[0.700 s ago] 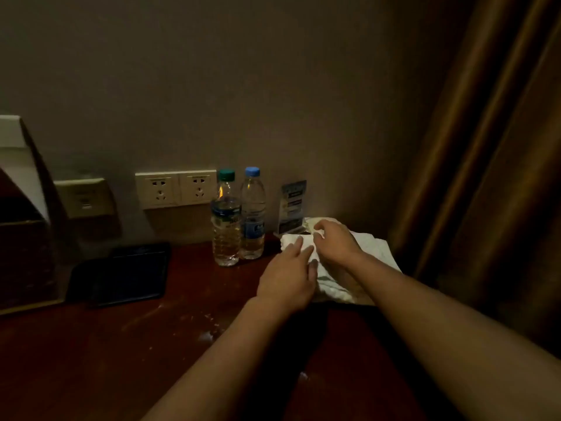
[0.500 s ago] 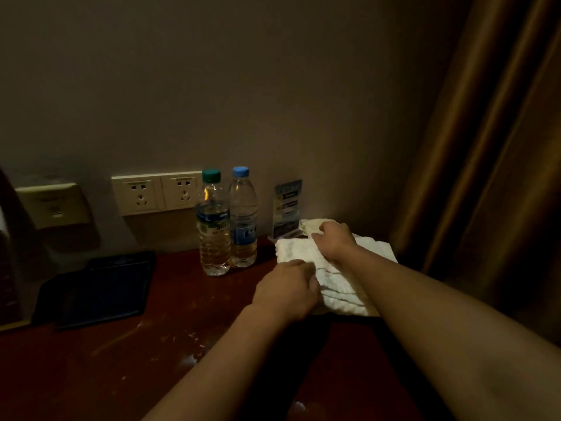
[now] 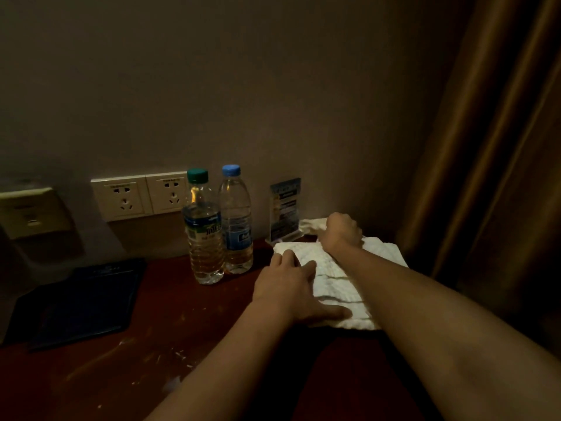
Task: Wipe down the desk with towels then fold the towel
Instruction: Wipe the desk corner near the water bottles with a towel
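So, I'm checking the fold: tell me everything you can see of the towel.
The towel is white, ribbed cloth, folded into a rough rectangle lying flat at the far right corner of the desk. Its far end is bunched beside a small sign. The left hand presses flat on its near left edge; the right hand curls over the far part, seemingly gripping it.

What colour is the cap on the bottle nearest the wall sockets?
The cap is green, clearest in the head view.
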### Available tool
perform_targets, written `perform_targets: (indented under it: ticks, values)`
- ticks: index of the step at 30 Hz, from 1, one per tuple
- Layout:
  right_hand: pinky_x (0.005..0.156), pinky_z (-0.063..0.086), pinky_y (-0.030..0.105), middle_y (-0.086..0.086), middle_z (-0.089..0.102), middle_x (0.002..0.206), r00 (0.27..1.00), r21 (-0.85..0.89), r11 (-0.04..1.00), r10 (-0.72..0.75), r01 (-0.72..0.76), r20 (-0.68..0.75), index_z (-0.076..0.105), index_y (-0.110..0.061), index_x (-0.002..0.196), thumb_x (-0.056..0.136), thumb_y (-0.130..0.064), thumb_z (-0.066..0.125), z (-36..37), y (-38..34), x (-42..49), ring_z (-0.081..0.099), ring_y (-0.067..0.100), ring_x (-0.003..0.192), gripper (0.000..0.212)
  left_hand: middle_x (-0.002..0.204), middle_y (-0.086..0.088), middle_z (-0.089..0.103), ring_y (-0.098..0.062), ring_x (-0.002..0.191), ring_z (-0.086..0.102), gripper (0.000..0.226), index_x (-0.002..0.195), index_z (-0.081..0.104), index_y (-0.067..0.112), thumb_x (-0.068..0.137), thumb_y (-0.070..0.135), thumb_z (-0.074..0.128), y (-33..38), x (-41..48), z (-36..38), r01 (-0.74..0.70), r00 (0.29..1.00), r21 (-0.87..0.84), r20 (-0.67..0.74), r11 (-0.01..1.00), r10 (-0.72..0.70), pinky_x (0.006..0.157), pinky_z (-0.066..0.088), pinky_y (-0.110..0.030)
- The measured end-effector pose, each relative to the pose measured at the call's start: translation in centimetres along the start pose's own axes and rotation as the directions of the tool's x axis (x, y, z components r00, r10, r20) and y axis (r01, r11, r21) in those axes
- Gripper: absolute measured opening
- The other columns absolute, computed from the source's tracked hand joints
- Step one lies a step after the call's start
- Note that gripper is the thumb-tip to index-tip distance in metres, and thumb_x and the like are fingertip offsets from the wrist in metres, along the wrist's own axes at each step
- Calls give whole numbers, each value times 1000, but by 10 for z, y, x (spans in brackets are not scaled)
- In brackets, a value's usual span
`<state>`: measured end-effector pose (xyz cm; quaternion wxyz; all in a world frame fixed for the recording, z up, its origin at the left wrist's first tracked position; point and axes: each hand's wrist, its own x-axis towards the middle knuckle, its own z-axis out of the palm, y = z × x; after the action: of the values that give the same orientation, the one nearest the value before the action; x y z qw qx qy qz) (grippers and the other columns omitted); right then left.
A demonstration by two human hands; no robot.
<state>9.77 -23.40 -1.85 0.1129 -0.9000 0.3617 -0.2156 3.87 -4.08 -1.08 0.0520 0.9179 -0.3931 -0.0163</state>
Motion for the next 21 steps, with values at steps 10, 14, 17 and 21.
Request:
perform_targets:
  ticks: [10, 14, 17, 21]
  values:
    - [78, 59, 45, -3, 65, 96, 976, 455, 890, 67, 35, -206, 74, -34, 99, 91, -51, 64, -37, 20, -23, 63, 17, 87, 22, 168, -2, -1, -43, 149, -6, 131, 158, 15, 37, 51, 99, 59, 15, -10, 8, 49, 995, -167, 90, 985, -34, 120, 12, -58]
    - [74, 55, 38, -1, 70, 87, 979, 518, 853, 55, 56, -197, 78, -26, 93, 95, -44, 66, -62, 32, -40, 62, 21, 88, 22, 169, -4, 12, -43, 152, -5, 126, 157, 17, 36, 56, 98, 58, 36, -14, 15, -33, 998, -194, 50, 980, 44, 122, 15, -57]
    - [67, 48, 31, 1, 70, 78, 988, 566, 824, 86, 3, -130, 80, -17, 86, 95, -34, 70, -76, 38, -36, 62, 21, 78, 21, 169, -4, 13, -46, 150, 1, 119, 158, 16, 37, 62, 98, 49, 53, -19, 22, -32, 999, -153, 10, 988, 34, 119, 23, -55]
    - [57, 44, 24, 3, 74, 76, 997, 617, 785, 81, -58, -9, 81, -14, 86, 94, -32, 73, -81, 38, -37, 71, 21, 75, 22, 170, 1, 6, -44, 151, -5, 117, 159, 11, 41, 64, 98, 48, 53, -21, 24, -10, 999, -205, 39, 979, 18, 120, 20, -57]
